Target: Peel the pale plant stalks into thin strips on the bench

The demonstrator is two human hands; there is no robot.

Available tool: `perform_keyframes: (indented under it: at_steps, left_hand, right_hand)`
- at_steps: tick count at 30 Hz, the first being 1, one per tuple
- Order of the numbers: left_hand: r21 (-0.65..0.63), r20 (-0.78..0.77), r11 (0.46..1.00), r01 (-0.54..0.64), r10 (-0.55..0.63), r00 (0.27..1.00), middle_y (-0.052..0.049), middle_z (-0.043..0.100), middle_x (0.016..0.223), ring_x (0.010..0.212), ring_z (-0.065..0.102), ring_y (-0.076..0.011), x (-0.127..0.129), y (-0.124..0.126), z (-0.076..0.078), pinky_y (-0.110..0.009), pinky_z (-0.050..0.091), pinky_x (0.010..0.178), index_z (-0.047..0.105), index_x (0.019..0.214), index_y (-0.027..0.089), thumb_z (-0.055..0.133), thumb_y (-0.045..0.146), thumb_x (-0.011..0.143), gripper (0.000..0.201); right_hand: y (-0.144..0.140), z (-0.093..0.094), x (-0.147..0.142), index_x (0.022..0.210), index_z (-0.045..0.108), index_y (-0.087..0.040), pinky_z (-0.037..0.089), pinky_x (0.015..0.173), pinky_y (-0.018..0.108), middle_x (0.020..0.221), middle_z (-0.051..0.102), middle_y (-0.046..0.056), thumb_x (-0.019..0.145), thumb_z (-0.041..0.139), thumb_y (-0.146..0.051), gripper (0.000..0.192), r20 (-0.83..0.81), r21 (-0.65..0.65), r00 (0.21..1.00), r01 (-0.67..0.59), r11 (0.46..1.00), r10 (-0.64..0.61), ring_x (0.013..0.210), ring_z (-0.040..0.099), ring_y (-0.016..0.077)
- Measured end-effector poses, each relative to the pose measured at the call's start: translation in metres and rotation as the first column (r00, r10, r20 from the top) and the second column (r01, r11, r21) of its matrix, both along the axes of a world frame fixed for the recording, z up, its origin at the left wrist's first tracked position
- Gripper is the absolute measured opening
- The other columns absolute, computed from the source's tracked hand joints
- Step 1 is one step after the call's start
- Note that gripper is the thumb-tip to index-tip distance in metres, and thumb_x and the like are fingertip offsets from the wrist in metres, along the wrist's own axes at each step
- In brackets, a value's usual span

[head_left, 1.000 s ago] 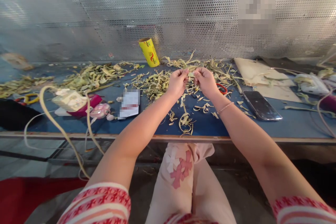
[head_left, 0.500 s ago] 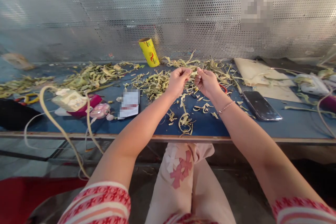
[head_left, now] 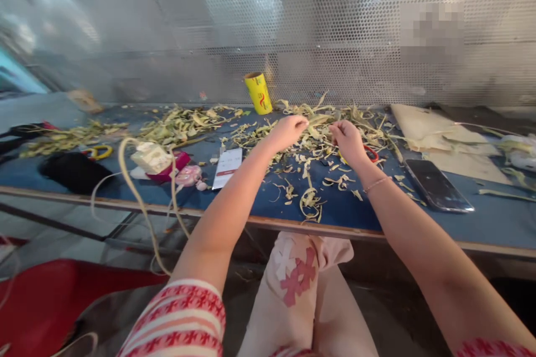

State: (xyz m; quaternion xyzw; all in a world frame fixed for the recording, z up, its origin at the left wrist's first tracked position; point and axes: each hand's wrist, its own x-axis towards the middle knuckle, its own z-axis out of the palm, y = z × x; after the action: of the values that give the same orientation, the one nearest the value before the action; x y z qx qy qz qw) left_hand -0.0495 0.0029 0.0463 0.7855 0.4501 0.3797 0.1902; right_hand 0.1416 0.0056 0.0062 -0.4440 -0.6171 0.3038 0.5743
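Observation:
My left hand (head_left: 288,132) hovers over a pile of pale green, curled plant-like strips (head_left: 259,136), its fingertips pinched together. Whatever it grips is too small to make out, though a wider pale strip (head_left: 320,120) shows just beyond its fingertips. A short gap to the right, my right hand (head_left: 348,139) also has thumb and fingers pressed together, and what lies in them is unclear. Beside the right wrist a red loop (head_left: 371,154), perhaps a scissors handle, shows among the strips. Loose curls (head_left: 310,201) lie on the blue tabletop (head_left: 276,212) near its front edge.
A yellow tube (head_left: 258,93) stands at the perforated metal wall (head_left: 310,28). Phones lie left (head_left: 228,168) and right (head_left: 438,185). Further left are a corded white block (head_left: 151,157), a pink item (head_left: 189,176), black cloth (head_left: 75,172) and a yellow handle (head_left: 99,152). Beige sheets (head_left: 439,134) lie right.
My hands, nearly touching half a second ago, have moved apart. The head view has turned left, so the table's things appear further right.

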Motion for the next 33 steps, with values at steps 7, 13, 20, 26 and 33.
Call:
perform_keyframes:
  at_steps: [7,13,20,26,33]
  left_hand:
    - [0.216,-0.349,0.909,-0.356,0.412,0.842,-0.008,0.069,0.117,0.122,0.053,-0.0221,-0.154,-0.084,-0.037,-0.045,0.037,0.106,0.048,0.129,0.016,0.034,0.022,0.089,0.043]
    - [0.298,-0.445,0.869,-0.395,0.493,0.748,-0.008,0.065,0.126,0.138,0.039,-0.0203,-0.174,-0.114,-0.091,-0.048,0.02,0.117,0.045,0.131,0.016,0.031,0.027,0.09,0.045]
    - [0.282,-0.507,0.866,-0.413,0.5,0.702,-0.011,0.06,0.131,0.131,0.047,-0.0217,-0.173,-0.114,-0.088,-0.047,0.021,0.116,0.054,0.124,0.015,0.031,0.024,0.088,0.044]
    - [0.252,-0.492,0.865,-0.434,0.501,0.712,-0.009,0.066,0.122,0.119,0.052,-0.026,-0.167,-0.119,-0.083,-0.049,0.034,0.105,0.058,0.115,0.017,0.033,0.023,0.087,0.038]
    - [0.174,-0.397,0.886,-0.43,0.462,0.793,-0.011,0.069,0.115,0.109,0.06,-0.0238,-0.165,-0.121,-0.078,-0.041,0.043,0.099,0.053,0.114,0.013,0.036,0.016,0.082,0.036]
  right_hand:
    - [0.005,-0.003,0.006,0.07,0.047,-0.022,0.038,0.056,0.027,0.047,0.047,-0.006,0.083,0.049,-0.023,0.014,0.222,-0.105,0.974,0.076,0.992,-0.051,0.046,0.046,0.0123]
    - [-0.003,0.004,0.008,0.068,0.046,-0.023,0.039,0.056,0.028,0.049,0.047,-0.004,0.082,0.049,-0.022,0.014,0.194,-0.09,0.974,0.136,0.987,-0.117,0.048,0.045,0.0131]
    - [0.002,0.005,0.014,0.066,0.046,-0.022,0.039,0.055,0.028,0.048,0.048,-0.004,0.082,0.049,-0.024,0.017,0.209,-0.088,0.969,0.15,0.985,-0.129,0.047,0.045,0.0126]
    - [0.019,-0.01,0.029,0.075,0.051,-0.021,0.04,0.059,0.03,0.053,0.052,-0.001,0.086,0.045,-0.035,0.018,0.323,0.0,0.923,0.22,0.975,-0.208,0.053,0.05,0.0161]
    - [-0.025,0.048,0.027,0.09,0.064,-0.014,0.043,0.08,0.035,0.094,0.067,0.02,0.092,0.047,-0.026,0.021,0.651,0.22,0.686,0.24,0.946,-0.325,0.09,0.06,0.0225]
